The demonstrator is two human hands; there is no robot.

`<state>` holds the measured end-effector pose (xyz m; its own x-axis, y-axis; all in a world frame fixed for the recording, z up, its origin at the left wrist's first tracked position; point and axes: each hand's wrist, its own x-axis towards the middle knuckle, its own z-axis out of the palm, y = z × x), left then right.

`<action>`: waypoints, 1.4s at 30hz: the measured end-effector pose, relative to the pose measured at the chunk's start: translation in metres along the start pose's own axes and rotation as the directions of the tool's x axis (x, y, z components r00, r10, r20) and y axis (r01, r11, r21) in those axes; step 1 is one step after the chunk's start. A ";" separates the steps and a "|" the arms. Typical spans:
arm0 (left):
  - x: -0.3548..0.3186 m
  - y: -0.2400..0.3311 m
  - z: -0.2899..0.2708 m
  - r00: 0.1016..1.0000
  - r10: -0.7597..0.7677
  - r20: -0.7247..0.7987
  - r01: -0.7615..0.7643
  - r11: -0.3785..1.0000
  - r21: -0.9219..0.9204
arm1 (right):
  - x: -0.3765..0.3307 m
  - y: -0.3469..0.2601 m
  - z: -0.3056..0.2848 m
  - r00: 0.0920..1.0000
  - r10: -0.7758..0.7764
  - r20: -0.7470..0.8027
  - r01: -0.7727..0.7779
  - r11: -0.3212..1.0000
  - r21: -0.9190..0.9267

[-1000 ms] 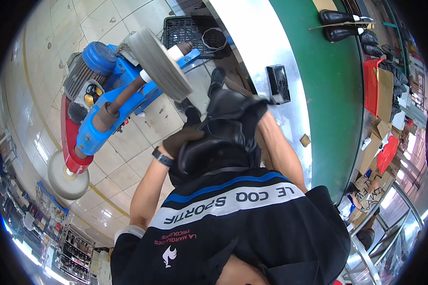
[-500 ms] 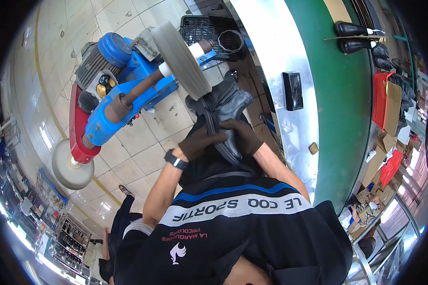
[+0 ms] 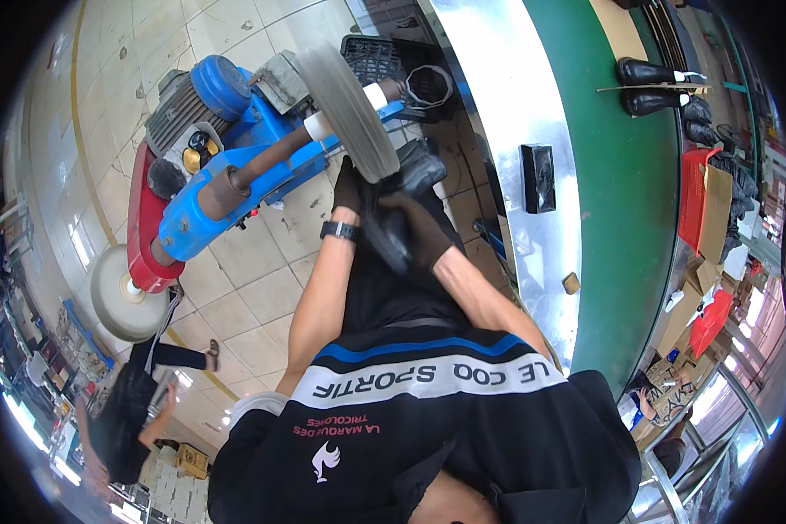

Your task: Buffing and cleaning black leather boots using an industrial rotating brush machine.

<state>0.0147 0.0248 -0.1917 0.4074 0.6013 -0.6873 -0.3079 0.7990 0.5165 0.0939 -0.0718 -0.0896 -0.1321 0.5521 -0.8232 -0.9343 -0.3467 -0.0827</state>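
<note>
While the right hand grips the boot, left hand grip unclear, I'd press lightly at the wheel's five o'clock.

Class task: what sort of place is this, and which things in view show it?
Most likely a footwear workshop: a blue machine carries a large pale wheel, the person's right hand grips a black boot close to it, and a long green-topped bench stands alongside.

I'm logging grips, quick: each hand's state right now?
Left hand: beside the black boot; open or closed cannot be told.
Right hand: closed, holding the boot.
</note>
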 end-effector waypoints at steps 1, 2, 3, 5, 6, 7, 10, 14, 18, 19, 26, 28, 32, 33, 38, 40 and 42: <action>-0.002 0.000 -0.006 1.000 0.003 0.002 -0.003 1.000 -0.003 | -0.001 0.001 -0.001 1.000 -0.002 0.001 0.002 1.000 -0.004; -0.009 0.000 -0.013 0.992 -0.129 -0.013 0.127 0.985 -0.115 | -0.007 0.006 -0.003 0.999 0.019 -0.031 -0.020 1.000 -0.022; -0.017 0.001 -0.014 0.965 -0.262 -0.007 0.254 0.941 -0.223 | -0.013 0.009 -0.005 0.997 0.034 -0.065 -0.036 0.999 -0.036; -0.027 0.000 -0.009 0.971 -0.240 -0.016 0.234 0.958 -0.168 | -0.018 0.008 -0.008 0.996 0.043 -0.081 -0.050 0.994 -0.093; -0.028 0.002 -0.006 0.990 -0.121 -0.074 0.119 0.992 -0.039 | -0.016 0.004 -0.004 0.996 0.076 -0.045 -0.079 0.994 -0.074; -0.029 0.005 -0.004 0.993 0.005 -0.116 0.006 0.995 0.097 | -0.016 0.003 0.000 0.994 0.108 -0.008 -0.109 0.993 -0.055; -0.034 -0.004 -0.034 0.999 0.021 -0.035 -0.017 0.993 0.114 | -0.033 0.007 0.006 0.997 0.052 -0.048 -0.061 0.979 -0.196; -0.050 -0.001 -0.012 0.990 -0.023 -0.136 0.016 0.999 -0.048 | -0.028 -0.005 0.005 0.994 0.080 -0.079 -0.097 0.963 -0.251; -0.051 0.007 -0.025 0.988 -0.153 0.022 0.155 0.976 -0.155 | -0.027 -0.002 0.005 0.994 0.085 -0.064 -0.098 0.964 -0.247; -0.057 0.002 -0.024 0.987 -0.157 0.025 0.159 0.975 -0.155 | -0.032 0.001 0.000 0.997 0.045 -0.068 -0.062 0.959 -0.278; -0.076 0.006 -0.008 0.993 -0.083 0.083 0.103 0.951 -0.291 | -0.055 -0.015 0.013 0.997 0.013 -0.081 -0.044 0.916 -0.399; -0.102 0.008 0.004 0.998 0.044 0.043 -0.040 0.995 -0.092 | -0.072 -0.004 0.006 0.996 -0.069 -0.056 0.035 0.883 -0.468; -0.089 0.008 -0.010 0.926 0.322 0.198 -0.378 0.779 0.500 | -0.075 -0.018 0.003 0.958 0.159 0.237 -0.149 0.987 -0.060; -0.086 0.006 -0.011 0.812 0.379 0.445 -0.538 0.187 0.822 | -0.076 -0.017 0.003 0.959 0.159 0.235 -0.149 0.987 -0.061; -0.055 -0.051 -0.055 0.816 0.390 0.427 -0.575 0.468 0.671 | -0.072 -0.006 0.001 0.935 0.164 0.315 -0.167 0.986 -0.017; -0.048 -0.067 -0.053 0.843 0.385 0.376 -0.536 0.527 0.660 | -0.075 -0.008 0.001 0.939 0.147 0.311 -0.155 0.988 0.000; -0.058 -0.078 -0.064 0.870 0.377 0.318 -0.489 0.578 0.653 | -0.079 -0.010 0.010 0.915 0.103 0.389 -0.201 0.954 0.220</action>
<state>-0.0400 -0.0727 -0.2247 0.5118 0.8246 -0.2411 0.1847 0.1684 0.9683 0.1106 -0.1043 -0.0176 -0.3458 0.7648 -0.5436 -0.9383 -0.2747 0.2103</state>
